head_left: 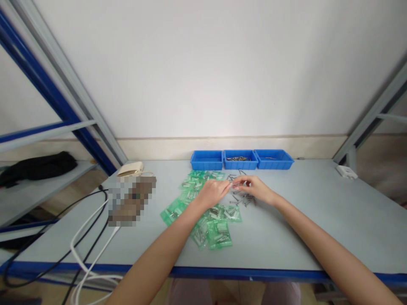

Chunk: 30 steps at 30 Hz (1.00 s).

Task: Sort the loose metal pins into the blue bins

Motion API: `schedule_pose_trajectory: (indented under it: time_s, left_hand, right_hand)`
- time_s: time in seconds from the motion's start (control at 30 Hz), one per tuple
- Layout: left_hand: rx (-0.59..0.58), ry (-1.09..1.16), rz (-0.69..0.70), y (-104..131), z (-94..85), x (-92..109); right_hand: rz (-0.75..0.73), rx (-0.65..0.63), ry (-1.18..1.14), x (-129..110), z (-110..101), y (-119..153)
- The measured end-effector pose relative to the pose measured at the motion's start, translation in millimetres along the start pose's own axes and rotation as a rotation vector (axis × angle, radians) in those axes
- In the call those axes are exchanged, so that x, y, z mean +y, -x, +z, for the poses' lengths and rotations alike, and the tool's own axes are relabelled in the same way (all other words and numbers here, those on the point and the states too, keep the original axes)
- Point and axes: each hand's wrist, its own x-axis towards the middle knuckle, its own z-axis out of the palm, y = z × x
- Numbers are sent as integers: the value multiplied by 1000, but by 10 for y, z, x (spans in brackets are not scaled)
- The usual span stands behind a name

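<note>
My left hand (213,192) and my right hand (256,189) meet over the middle of the table, fingertips almost touching. Both have their fingers pinched together. Something small and pale seems to be between them, too small to name. Loose screws (244,199) lie under and around my right hand, some hidden by it. Beneath my left hand and forearm spread several green plastic bags (220,235) with screws and whitish pieces inside.
Along the wall stand three blue bins: a left bin (207,165), a middle bin (241,166) with screws, and a right bin (275,164) with a few pieces. On the left are a cream-coloured box (130,169), a blurred object (133,201) and cables (76,250). A white device (346,172) sits far right.
</note>
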Motion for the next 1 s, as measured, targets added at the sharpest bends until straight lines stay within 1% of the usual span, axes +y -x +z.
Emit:
schedule_pose_trajectory:
  time_s: [0.13,0.23,0.3,0.47,0.6,0.7,0.83,0.93,1.0]
  left_hand:
    - [-13,7,-4,-7,2,4]
    - [4,37,-27,-12,9,5]
    - [12,47,-34,-14,12,3]
    - [29,33,-1,-5,8,-9]
    - [54,35,-26,1,2,-8]
    - [42,30,-37,0,-4,9]
    - [20,76,-53,-7,-24,35]
    - [-1,116,-63,-12,-36,39]
    - [-13,122,-47,-12,-36,34]
  right_hand:
    - [-55,65,183,-62,8,10]
    - [-59,83,233,-121,9,15]
    - [-52,67,239,-148,2,22]
    - [-50,-20,213,-179,-3,43]
    - [-79,22,170,-165,7,37]
    - [-105,63,197,-132,17,25]
    - [-87,106,219,-126,25,27]
    - [-56,89,214,-153,14,38]
    - [-30,32,217,-163,3,43]
